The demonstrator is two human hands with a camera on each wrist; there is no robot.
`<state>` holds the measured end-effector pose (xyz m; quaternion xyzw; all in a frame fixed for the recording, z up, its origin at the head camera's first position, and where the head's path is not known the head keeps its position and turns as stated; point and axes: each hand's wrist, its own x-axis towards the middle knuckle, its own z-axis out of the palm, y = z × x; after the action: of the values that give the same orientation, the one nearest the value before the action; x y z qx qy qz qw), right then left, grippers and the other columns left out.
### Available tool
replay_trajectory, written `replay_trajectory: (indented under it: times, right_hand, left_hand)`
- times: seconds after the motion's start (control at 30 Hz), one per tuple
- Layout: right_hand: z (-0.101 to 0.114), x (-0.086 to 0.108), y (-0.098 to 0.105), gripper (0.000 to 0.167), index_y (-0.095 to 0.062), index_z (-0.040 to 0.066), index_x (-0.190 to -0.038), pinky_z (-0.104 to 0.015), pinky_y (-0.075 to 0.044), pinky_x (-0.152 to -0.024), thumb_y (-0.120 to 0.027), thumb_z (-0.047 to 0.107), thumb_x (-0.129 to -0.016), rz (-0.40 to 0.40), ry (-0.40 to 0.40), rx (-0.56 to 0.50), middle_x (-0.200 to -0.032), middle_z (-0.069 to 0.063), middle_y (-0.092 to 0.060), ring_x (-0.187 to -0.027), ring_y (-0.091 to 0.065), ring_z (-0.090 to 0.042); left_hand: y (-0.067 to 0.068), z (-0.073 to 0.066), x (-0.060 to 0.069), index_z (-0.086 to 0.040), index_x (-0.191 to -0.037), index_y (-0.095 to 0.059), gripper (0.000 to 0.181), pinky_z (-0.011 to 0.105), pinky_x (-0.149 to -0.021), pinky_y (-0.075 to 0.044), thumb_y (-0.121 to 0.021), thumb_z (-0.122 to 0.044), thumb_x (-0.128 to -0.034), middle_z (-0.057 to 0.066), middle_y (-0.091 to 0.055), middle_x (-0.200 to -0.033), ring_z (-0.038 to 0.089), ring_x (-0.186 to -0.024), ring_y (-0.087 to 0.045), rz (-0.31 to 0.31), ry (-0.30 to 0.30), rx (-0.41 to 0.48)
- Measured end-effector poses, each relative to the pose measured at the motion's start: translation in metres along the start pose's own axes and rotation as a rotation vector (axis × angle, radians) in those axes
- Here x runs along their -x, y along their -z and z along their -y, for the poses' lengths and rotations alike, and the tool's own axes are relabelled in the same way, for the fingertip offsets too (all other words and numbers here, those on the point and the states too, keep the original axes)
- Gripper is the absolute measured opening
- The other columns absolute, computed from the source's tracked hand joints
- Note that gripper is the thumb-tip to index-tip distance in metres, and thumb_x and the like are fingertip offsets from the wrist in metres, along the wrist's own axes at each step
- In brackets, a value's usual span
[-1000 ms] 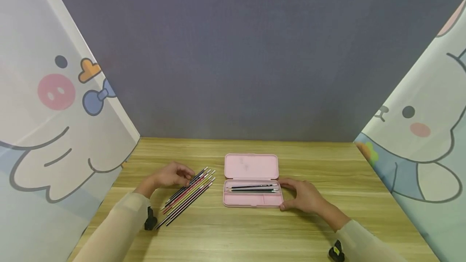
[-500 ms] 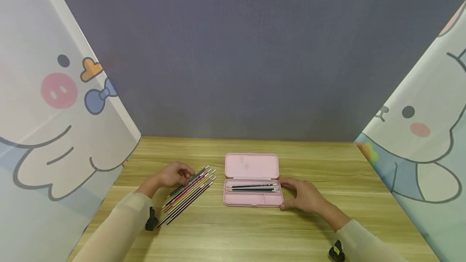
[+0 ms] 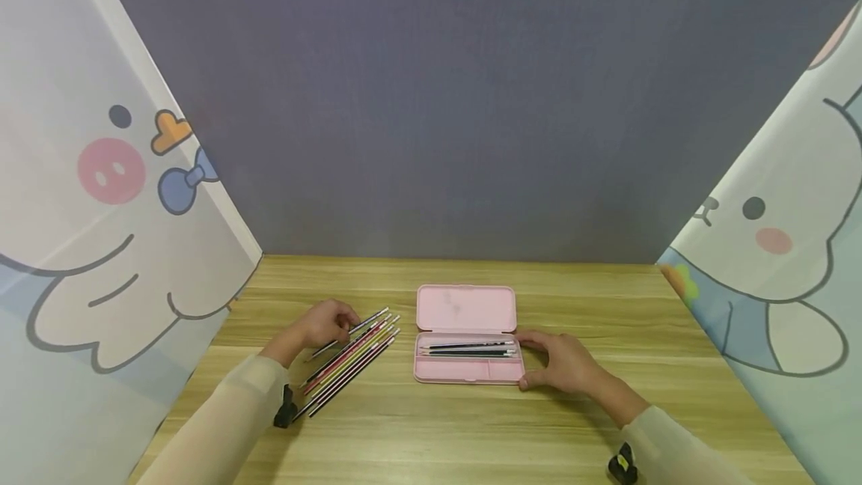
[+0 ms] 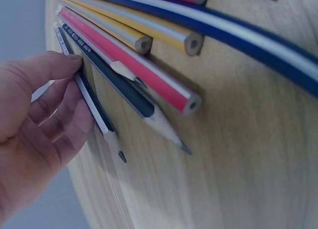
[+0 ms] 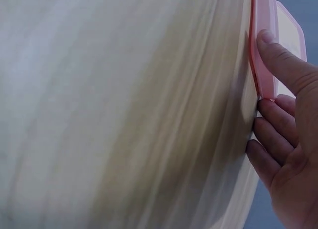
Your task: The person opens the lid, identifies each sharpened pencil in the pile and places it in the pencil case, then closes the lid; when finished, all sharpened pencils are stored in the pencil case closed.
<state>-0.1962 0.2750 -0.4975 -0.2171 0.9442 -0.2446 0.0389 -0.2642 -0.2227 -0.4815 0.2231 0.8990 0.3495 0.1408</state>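
Note:
My left hand (image 3: 326, 324) pinches a dark blue and white pencil (image 4: 89, 97) between thumb and fingers, at the far left side of a slanted row of pencils (image 3: 350, 367). Beside it in the left wrist view lie a dark green pencil (image 4: 109, 75) and a red one (image 4: 164, 87); a sharpened tip pokes out over the red one. The pink pencil case (image 3: 450, 370) lies with its lid (image 3: 465, 307) folded back, and several dark pencils (image 3: 468, 350) are in its long rear compartment. At its right end, my right hand (image 3: 566, 365) holds it, thumb at the front corner and forefinger at the back.
Yellow pencils (image 4: 169, 33) and a blue-and-white one (image 4: 238, 33) lie further along the row. The wooden table (image 3: 471, 432) meets a grey panel (image 3: 458, 111) at the back, with cartoon-printed panels at the left (image 3: 67, 245) and right (image 3: 788, 283).
The left fingers have closed on the outermost pencil and drawn it slightly apart from the row, at a different slant. The right hand and the case have stayed put.

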Motion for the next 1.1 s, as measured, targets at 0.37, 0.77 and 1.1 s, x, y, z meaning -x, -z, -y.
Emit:
replay_trajectory:
  times: [0.37,0.77,1.1]
  right_hand:
    - [0.001,-0.004,0.008,0.089,-0.064,0.02,-0.137,-0.054,-0.051,-0.1,-0.089,0.063,-0.064,0.017,0.016,0.032,-0.132,-0.004,-0.071,-0.123,-0.065,-0.033]
    - [0.0,-0.001,0.004,0.087,-0.064,0.022,-0.136,-0.057,-0.05,-0.101,-0.089,0.062,-0.063,0.0,0.004,0.011,-0.131,-0.003,-0.071,-0.124,-0.064,-0.035]
    - [-0.001,-0.001,0.0,0.088,-0.064,0.021,-0.138,-0.054,-0.051,-0.1,-0.088,0.063,-0.064,-0.01,0.019,0.019,-0.13,-0.002,-0.072,-0.124,-0.064,-0.033]
  left_hand:
    - [0.012,-0.012,-0.005,0.007,-0.111,-0.074,0.029,0.032,-0.075,-0.055,-0.064,0.008,-0.0837,0.016,-0.074,-0.1,0.015,-0.087,-0.066,-0.008,-0.036,0.01]
    - [0.002,-0.05,-0.028,0.0,-0.109,-0.078,0.02,0.03,-0.072,-0.053,-0.067,0.002,-0.0925,0.015,-0.075,-0.098,0.012,-0.082,-0.063,0.046,-0.117,-0.018]
    - [-0.037,-0.1,-0.064,-0.002,-0.102,-0.08,0.017,0.022,-0.073,-0.054,-0.071,0.003,-0.0874,0.007,-0.077,-0.095,0.006,-0.082,-0.064,0.12,-0.21,-0.031]
